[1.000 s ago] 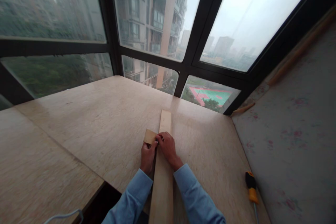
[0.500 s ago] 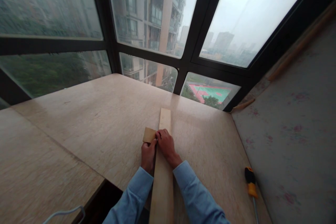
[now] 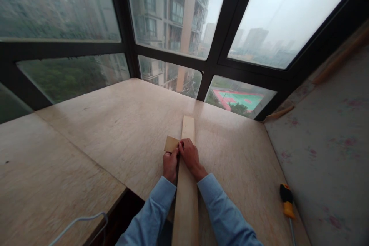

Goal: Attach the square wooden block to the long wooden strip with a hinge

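Observation:
A long pale wooden board (image 3: 186,203) lies lengthwise in front of me on the stone-look counter. Just left of its edge, my left hand (image 3: 170,164) is closed, with thumb and fingers pinching a small tan square piece (image 3: 171,143), which looks like folded sandpaper or card. My right hand (image 3: 190,155) rests over the board, its fingers drawn together at the right edge of that same piece. The fingertips of both hands almost meet there, and what lies between them is partly hidden.
A screwdriver (image 3: 287,201) with a black and orange handle lies at the right by the papered wall (image 3: 331,161). A pale cable (image 3: 83,219) curves at lower left, beside a dark opening (image 3: 123,215) in the counter (image 3: 129,134). Dark-framed windows stand behind.
The view has turned slightly left, so everything sits further right in the picture. Both hands keep nearly the same hold on the tan piece; the left has tilted it slightly.

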{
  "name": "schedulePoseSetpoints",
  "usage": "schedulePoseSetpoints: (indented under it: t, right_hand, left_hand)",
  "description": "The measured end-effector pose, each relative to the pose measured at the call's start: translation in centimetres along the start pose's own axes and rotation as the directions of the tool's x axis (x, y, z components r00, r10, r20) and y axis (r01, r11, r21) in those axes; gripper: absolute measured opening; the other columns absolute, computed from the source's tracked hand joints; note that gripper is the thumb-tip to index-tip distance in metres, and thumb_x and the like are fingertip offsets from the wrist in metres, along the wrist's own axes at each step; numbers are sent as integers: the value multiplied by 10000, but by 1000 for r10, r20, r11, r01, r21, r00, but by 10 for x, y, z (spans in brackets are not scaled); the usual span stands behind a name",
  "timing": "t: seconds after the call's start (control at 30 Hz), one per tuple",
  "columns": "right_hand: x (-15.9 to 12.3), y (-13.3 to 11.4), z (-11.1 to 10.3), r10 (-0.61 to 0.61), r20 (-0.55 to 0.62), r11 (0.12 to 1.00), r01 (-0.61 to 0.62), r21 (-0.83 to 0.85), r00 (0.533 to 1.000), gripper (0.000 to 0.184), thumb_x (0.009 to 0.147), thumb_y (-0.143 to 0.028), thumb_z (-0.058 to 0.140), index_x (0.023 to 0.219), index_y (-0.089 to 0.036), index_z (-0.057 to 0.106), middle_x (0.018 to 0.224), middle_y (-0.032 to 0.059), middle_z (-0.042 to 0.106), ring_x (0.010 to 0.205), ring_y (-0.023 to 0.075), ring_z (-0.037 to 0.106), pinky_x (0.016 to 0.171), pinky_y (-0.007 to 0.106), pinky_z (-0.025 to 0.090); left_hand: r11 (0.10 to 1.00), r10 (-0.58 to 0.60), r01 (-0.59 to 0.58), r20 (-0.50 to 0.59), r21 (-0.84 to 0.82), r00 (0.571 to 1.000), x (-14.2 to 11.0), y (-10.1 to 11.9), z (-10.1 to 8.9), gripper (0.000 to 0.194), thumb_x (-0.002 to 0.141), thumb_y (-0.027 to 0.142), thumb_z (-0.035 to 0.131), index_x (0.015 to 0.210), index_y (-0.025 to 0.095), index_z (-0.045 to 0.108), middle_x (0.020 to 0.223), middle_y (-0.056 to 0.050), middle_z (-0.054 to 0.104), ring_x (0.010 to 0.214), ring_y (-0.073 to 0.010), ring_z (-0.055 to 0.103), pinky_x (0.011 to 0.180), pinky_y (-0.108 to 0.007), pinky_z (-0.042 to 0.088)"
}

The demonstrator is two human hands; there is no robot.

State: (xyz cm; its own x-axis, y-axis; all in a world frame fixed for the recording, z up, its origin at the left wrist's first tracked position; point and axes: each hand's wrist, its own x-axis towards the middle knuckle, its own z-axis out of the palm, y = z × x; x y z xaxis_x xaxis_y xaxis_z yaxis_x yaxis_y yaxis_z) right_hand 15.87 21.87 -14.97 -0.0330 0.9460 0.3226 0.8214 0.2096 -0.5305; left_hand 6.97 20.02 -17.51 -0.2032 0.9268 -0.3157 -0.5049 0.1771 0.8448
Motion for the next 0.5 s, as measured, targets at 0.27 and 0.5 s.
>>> schedulePoseSetpoints:
  t: [0.27,0.5]
  right_hand:
    - [1,4,-1,-45,30,999,45,-5,999,203,966,-229,397,924,-188,592,927,68,612,809,178,582,711,285,450]
    - [2,9,-2,-95,55,995,93,36,994,197,957,-220,395,936,-185,588,936,75,610,846,188,577,745,299,451]
  left_hand:
    - [1000,-5,4,-34,-28,999,-5,2,4,299,635,330,745,761,65,686,661,-69,676,672,-187,639,594,-272,473]
    - [986,-67,68,14,-152,998,-5,5,6,315,603,306,776,792,79,667,720,-83,696,729,-208,668,647,-294,504]
